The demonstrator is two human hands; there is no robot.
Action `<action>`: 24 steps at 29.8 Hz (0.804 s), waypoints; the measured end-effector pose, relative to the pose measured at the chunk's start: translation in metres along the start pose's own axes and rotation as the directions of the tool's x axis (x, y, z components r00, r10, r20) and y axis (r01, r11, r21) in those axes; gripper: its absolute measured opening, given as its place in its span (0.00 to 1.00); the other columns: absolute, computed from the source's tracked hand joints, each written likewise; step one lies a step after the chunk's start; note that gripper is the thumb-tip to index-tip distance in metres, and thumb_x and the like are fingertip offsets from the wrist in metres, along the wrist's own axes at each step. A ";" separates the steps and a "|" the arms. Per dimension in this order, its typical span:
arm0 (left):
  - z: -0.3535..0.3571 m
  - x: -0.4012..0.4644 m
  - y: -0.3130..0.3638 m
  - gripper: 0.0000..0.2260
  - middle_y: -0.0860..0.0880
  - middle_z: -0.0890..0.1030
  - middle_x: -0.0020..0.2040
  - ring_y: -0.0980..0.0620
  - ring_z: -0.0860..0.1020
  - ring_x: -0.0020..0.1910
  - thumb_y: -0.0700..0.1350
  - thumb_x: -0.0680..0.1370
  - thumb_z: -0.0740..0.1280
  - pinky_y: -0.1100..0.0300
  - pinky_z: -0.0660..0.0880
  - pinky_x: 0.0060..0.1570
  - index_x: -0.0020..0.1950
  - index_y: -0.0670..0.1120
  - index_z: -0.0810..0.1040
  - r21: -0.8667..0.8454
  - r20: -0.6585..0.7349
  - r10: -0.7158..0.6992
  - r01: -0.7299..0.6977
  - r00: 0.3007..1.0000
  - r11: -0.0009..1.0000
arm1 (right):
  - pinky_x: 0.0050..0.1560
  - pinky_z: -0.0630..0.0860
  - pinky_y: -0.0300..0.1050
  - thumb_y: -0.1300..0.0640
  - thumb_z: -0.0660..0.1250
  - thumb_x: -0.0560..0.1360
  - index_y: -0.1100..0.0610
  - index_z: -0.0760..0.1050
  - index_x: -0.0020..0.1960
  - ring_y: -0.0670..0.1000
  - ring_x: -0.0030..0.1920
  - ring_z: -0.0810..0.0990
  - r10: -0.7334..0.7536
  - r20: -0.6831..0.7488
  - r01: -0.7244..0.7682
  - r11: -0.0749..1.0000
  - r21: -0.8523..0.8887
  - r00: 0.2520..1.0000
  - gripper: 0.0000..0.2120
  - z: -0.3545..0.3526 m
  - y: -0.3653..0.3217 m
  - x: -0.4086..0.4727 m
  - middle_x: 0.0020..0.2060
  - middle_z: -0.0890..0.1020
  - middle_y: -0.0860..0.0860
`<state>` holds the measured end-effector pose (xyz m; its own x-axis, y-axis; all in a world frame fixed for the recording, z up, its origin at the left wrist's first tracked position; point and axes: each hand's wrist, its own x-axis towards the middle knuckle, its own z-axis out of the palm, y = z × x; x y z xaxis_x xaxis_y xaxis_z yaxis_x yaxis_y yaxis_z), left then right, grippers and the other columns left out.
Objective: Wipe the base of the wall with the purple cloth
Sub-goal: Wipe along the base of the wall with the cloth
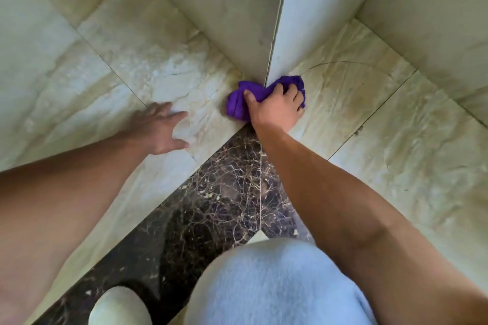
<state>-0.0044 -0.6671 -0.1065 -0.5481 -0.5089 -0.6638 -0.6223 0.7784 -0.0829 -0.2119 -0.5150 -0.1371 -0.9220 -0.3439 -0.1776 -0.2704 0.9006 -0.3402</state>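
Purple, crumpled soft cloth (244, 103) is bunched under the person's right hand (277, 108), whose grip is clenched around it, fingers curled over the top and thumb pressed along its near side. The cloth sits on the floor right at the foot of a pale, off-white wall corner (266, 55), touching the base where the two wall faces meet; part of it pokes out beyond the grip on the far side and more spills out toward the left hand.

The left hand (161, 130) lies flat on the cream marble-patterned floor tile (132, 60), well to the side of the cloth, its grip released with fingers spread and nothing held.

Just behind the right wrist, nearer the person, runs a strip of dark brown veined marble floor (211, 206). Closer still is a knee in light blue fabric (277, 285), and beside it a pale shoe tip (118, 309) resting on the dark strip.
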 end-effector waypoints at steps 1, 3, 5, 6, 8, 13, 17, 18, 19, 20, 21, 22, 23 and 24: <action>0.006 -0.005 -0.007 0.42 0.48 0.44 0.83 0.41 0.46 0.81 0.72 0.72 0.63 0.40 0.54 0.76 0.80 0.63 0.47 -0.009 0.010 -0.004 0.004 1.000 1.000 | 0.67 0.63 0.60 0.28 0.64 0.69 0.56 0.73 0.66 0.60 0.71 0.65 0.073 0.018 -0.073 0.997 0.008 0.997 0.39 0.001 -0.012 -0.005 0.69 0.71 0.57; 0.012 -0.008 -0.014 0.42 0.49 0.43 0.83 0.42 0.46 0.81 0.72 0.72 0.63 0.39 0.55 0.75 0.79 0.64 0.46 -0.027 0.018 0.003 -0.002 1.000 1.000 | 0.66 0.63 0.60 0.29 0.65 0.70 0.57 0.71 0.67 0.60 0.71 0.64 0.210 0.067 -0.212 0.977 0.032 0.975 0.38 -0.002 -0.028 -0.003 0.69 0.69 0.57; 0.016 -0.009 -0.022 0.41 0.50 0.43 0.83 0.43 0.47 0.81 0.72 0.72 0.62 0.39 0.57 0.75 0.79 0.65 0.46 -0.053 0.013 0.018 -0.017 1.000 0.998 | 0.67 0.64 0.59 0.31 0.65 0.71 0.57 0.70 0.69 0.60 0.72 0.63 0.296 0.149 -0.308 0.949 0.067 0.944 0.37 -0.009 -0.041 0.002 0.69 0.68 0.57; 0.017 -0.009 -0.025 0.41 0.51 0.43 0.83 0.43 0.47 0.81 0.72 0.72 0.62 0.39 0.57 0.75 0.79 0.65 0.47 -0.061 0.008 0.025 -0.025 1.000 0.998 | 0.67 0.65 0.59 0.33 0.66 0.72 0.58 0.69 0.70 0.60 0.73 0.63 0.309 0.200 -0.331 0.940 0.086 0.930 0.36 -0.012 -0.043 0.006 0.70 0.68 0.57; 0.018 -0.009 -0.034 0.39 0.51 0.44 0.83 0.45 0.47 0.81 0.70 0.73 0.62 0.41 0.57 0.75 0.79 0.64 0.50 -0.086 -0.026 0.035 -0.037 0.999 0.996 | 0.65 0.69 0.58 0.38 0.66 0.72 0.59 0.69 0.69 0.61 0.70 0.67 0.223 0.249 -0.257 0.960 0.113 0.943 0.33 -0.019 -0.040 0.006 0.69 0.70 0.58; 0.031 -0.006 -0.062 0.33 0.53 0.46 0.83 0.47 0.46 0.81 0.65 0.76 0.64 0.42 0.54 0.76 0.78 0.67 0.54 -0.111 -0.096 0.054 -0.064 0.994 0.992 | 0.63 0.74 0.57 0.43 0.63 0.74 0.52 0.71 0.71 0.61 0.65 0.75 -0.672 0.158 0.685 0.727 -0.048 0.724 0.27 -0.035 0.038 -0.007 0.66 0.77 0.56; 0.037 0.005 -0.079 0.32 0.55 0.46 0.83 0.47 0.47 0.81 0.65 0.75 0.64 0.44 0.55 0.76 0.76 0.71 0.54 -0.112 -0.155 0.114 -0.132 0.981 0.985 | 0.77 0.58 0.62 0.34 0.59 0.78 0.41 0.56 0.80 0.61 0.79 0.58 -0.774 0.349 0.848 0.499 -0.177 0.528 0.33 -0.025 0.084 0.026 0.79 0.60 0.54; 0.040 0.006 -0.082 0.33 0.55 0.45 0.82 0.46 0.47 0.81 0.65 0.75 0.65 0.43 0.54 0.76 0.76 0.71 0.52 -0.112 -0.151 0.128 -0.145 0.980 0.983 | 0.77 0.57 0.63 0.32 0.56 0.78 0.39 0.53 0.80 0.61 0.79 0.57 -0.774 0.361 0.854 0.483 -0.195 0.520 0.33 -0.021 0.086 0.025 0.80 0.58 0.54; 0.045 0.007 -0.085 0.34 0.56 0.43 0.82 0.46 0.45 0.81 0.64 0.75 0.65 0.42 0.53 0.75 0.75 0.72 0.49 -0.110 -0.144 0.140 -0.156 0.980 0.982 | 0.77 0.57 0.64 0.31 0.54 0.79 0.38 0.52 0.80 0.62 0.79 0.57 -0.768 0.354 0.846 0.490 -0.212 0.533 0.32 -0.016 0.086 0.019 0.81 0.57 0.53; 0.050 0.006 -0.086 0.35 0.56 0.41 0.82 0.45 0.44 0.81 0.64 0.75 0.65 0.41 0.52 0.75 0.75 0.73 0.46 -0.105 -0.142 0.147 -0.163 0.979 0.981 | 0.76 0.58 0.65 0.32 0.53 0.79 0.38 0.52 0.80 0.62 0.79 0.57 -0.751 0.324 0.818 0.529 -0.227 0.575 0.31 -0.009 0.082 0.009 0.80 0.57 0.53; 0.054 0.006 -0.087 0.35 0.56 0.40 0.82 0.45 0.44 0.81 0.65 0.76 0.63 0.40 0.52 0.75 0.74 0.74 0.43 -0.091 -0.152 0.156 -0.171 0.976 0.981 | 0.75 0.58 0.65 0.33 0.53 0.80 0.38 0.53 0.79 0.63 0.78 0.59 -0.717 0.275 0.768 0.594 -0.241 0.641 0.30 -0.002 0.078 -0.004 0.80 0.59 0.53; 0.055 0.006 -0.087 0.35 0.57 0.39 0.82 0.45 0.43 0.81 0.67 0.75 0.62 0.39 0.52 0.74 0.73 0.75 0.40 -0.076 -0.168 0.163 -0.178 0.972 0.981 | 0.75 0.59 0.65 0.35 0.54 0.80 0.39 0.55 0.79 0.63 0.77 0.60 -0.662 0.220 0.698 0.668 -0.259 0.716 0.29 0.004 0.069 -0.017 0.80 0.60 0.53; 0.055 0.007 -0.087 0.35 0.56 0.38 0.82 0.45 0.43 0.81 0.69 0.75 0.60 0.38 0.52 0.74 0.73 0.76 0.39 -0.065 -0.185 0.169 -0.184 0.968 0.981 | 0.74 0.59 0.65 0.37 0.55 0.80 0.41 0.56 0.79 0.64 0.77 0.61 -0.596 0.172 0.620 0.736 -0.271 0.784 0.29 0.010 0.057 -0.030 0.79 0.61 0.54; 0.053 0.007 -0.087 0.34 0.56 0.38 0.82 0.44 0.43 0.81 0.70 0.75 0.58 0.38 0.52 0.74 0.73 0.76 0.38 -0.054 -0.197 0.171 -0.185 0.965 0.981 | 0.73 0.61 0.65 0.39 0.56 0.80 0.43 0.57 0.79 0.65 0.76 0.61 -0.522 0.146 0.541 0.792 -0.283 0.840 0.29 0.015 0.041 -0.040 0.79 0.62 0.55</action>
<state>0.0759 -0.7188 -0.1436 -0.7455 -0.4305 -0.5089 -0.5397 0.8379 0.0818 -0.1820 -0.4685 -0.1582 -0.5931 -0.7980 -0.1065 -0.7915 0.6022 -0.1045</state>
